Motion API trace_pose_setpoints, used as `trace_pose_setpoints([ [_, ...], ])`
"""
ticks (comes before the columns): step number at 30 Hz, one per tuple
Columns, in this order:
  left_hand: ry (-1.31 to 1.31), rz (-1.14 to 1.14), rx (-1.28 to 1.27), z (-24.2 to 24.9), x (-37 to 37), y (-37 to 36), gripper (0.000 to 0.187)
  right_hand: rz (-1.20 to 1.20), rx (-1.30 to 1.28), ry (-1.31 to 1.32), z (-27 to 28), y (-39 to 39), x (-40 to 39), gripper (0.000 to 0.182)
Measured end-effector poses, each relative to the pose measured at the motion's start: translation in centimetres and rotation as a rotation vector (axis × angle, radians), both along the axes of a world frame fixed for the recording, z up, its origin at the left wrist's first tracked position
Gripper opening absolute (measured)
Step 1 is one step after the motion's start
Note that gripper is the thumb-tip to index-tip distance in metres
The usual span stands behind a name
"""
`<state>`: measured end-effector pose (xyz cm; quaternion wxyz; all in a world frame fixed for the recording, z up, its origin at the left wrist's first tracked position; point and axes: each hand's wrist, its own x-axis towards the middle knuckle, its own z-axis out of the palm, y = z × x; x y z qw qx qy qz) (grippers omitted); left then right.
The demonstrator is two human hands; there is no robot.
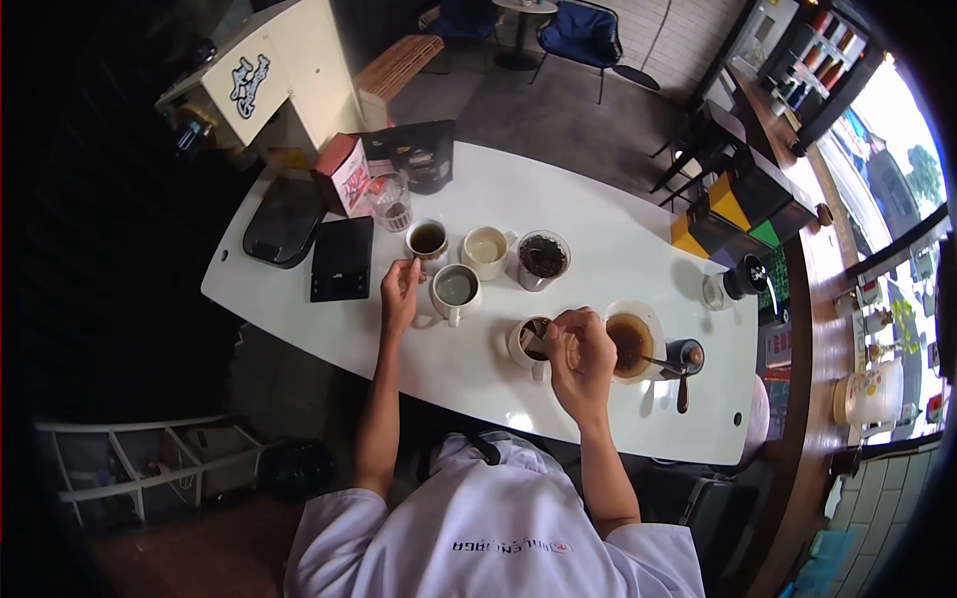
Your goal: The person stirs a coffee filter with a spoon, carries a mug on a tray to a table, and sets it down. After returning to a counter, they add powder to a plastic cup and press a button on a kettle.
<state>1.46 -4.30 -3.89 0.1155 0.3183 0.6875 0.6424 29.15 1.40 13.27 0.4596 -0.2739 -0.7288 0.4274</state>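
My left hand [402,287] pinches a white cup [429,255] of dark liquid at its near side. Close beside it are a cup of greyish liquid [456,307] and a cup of pale liquid [485,267]. Over at the right, my right hand [586,361] is closed above a cup [516,349] with dark contents. A small flat pale piece [533,342] shows at its fingertips, over the cup's mouth; I cannot tell what it is. Just right of this hand sits a wide bowl [653,317] of brown liquid, with a spoon [660,363] resting across the rim.
A glass of dark grounds [543,264] stands behind the cups. Leftward on the white table [588,224] lie a black scale [341,259], a drinking glass [390,199], a red box [344,174] and a black pouch [424,154]. A hand grinder [743,279] stands near the right edge.
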Motion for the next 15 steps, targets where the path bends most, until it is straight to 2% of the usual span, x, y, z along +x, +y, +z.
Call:
trace_pose_setpoints([
  [2,-0.07,-0.073,0.04,0.2,0.0,-0.1,0.021,0.064,-0.105,-0.043,-0.1,-0.3,-0.4,0.009],
  [7,-0.221,-0.067,0.107,-0.7,0.4,0.2,0.026,0.162,-0.065,-0.1,-0.7,-0.4,-0.6,0.01],
  [13,-0.213,0.088,0.17,-0.8,1.2,0.8,0.035,0.23,-0.028,-0.152,0.0,-0.3,0.0,0.01],
  [15,-0.15,0.18,0.101,-1.1,1.0,0.9,0.039,0.244,-0.029,-0.145,-0.2,-0.3,0.0,0.01],
])
